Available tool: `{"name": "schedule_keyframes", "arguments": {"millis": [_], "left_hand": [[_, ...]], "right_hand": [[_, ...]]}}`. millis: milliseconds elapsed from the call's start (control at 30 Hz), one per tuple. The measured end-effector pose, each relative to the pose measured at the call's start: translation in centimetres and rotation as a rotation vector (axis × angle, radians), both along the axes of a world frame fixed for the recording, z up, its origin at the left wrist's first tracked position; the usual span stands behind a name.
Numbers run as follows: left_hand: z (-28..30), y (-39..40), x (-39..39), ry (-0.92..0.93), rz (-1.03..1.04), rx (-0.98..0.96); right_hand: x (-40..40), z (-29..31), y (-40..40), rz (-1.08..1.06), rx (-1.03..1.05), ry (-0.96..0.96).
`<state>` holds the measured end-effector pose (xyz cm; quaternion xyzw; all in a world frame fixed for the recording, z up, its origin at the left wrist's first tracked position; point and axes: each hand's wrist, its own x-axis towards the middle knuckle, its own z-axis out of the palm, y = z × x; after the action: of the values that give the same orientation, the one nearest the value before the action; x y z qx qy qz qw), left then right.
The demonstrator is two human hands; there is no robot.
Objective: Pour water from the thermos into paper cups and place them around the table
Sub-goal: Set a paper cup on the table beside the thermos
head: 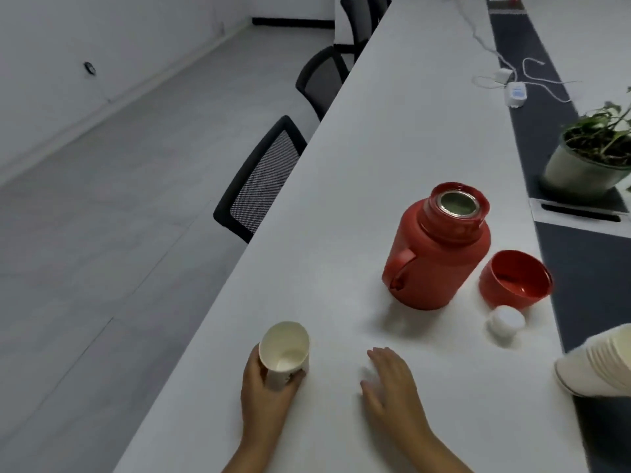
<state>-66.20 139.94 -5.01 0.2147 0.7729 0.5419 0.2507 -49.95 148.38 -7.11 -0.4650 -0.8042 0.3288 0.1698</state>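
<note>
Left hand (264, 397) grips a paper cup (285, 353) near the surface's (392, 138) left edge. Right hand (391, 384) lies flat, fingers spread, holding nothing. Red thermos (438, 254) stands uncapped farther back.

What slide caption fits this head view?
Left hand grips a paper cup beside the open red thermos.

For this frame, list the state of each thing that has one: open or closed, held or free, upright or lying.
Thermos: upright, open, lid off.
Red lid cup: off, mouth up, beside thermos.
White stopper: out, on table.
Paper cup: held, tilted.
Cup stack: lying on its side.
Left hand: gripping the cup.
Right hand: open, holding nothing.
</note>
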Motion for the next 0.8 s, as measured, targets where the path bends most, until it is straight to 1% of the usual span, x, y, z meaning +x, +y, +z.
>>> {"name": "schedule_keyframes", "arguments": {"millis": [100, 133, 167, 267, 433, 500, 567, 633, 700, 800], "left_hand": [[-0.3, 1.3, -2.1, 0.061, 0.064, 0.007], [-0.4, 1.8, -2.5, 0.068, 0.070, 0.013], [-0.6, 2.3, -2.8, 0.074, 0.068, 0.015], [-1.2, 3.3, -3.4, 0.100, 0.051, -0.008], [-1.9, 3.6, -3.3, 0.105, 0.045, -0.041], [-2.0, 3.1, -2.7, 0.111, 0.056, -0.092], [-1.7, 2.3, -1.4, 0.152, 0.107, -0.176], [-1.9, 1.2, 0.8, 0.234, 0.115, -0.186], [-1.1, 0.8, 3.7, 0.315, -0.006, -0.097], [0.8, 3.3, 6.2, 0.362, -0.293, 0.027]], "right_hand": [[-1.1, -0.8, 0.8, -0.006, 0.127, -0.329], [-1.3, -0.8, 0.9, -0.010, 0.136, -0.412], [-1.5, -0.8, 0.8, -0.020, 0.154, -0.451], [-1.4, -0.9, 0.7, -0.017, 0.157, -0.487], [-1.6, -0.7, 0.7, 0.003, 0.105, -0.484], [-1.4, -0.7, 0.8, 0.018, 0.085, -0.434], [-0.8, -0.9, 1.5, -0.006, 0.025, -0.276], [0.5, -0.6, 2.3, -0.072, -0.082, -0.098], [2.4, 0.6, 3.6, -0.186, -0.106, 0.000], [4.5, 2.6, 5.6, -0.313, -0.143, 0.118]]}}
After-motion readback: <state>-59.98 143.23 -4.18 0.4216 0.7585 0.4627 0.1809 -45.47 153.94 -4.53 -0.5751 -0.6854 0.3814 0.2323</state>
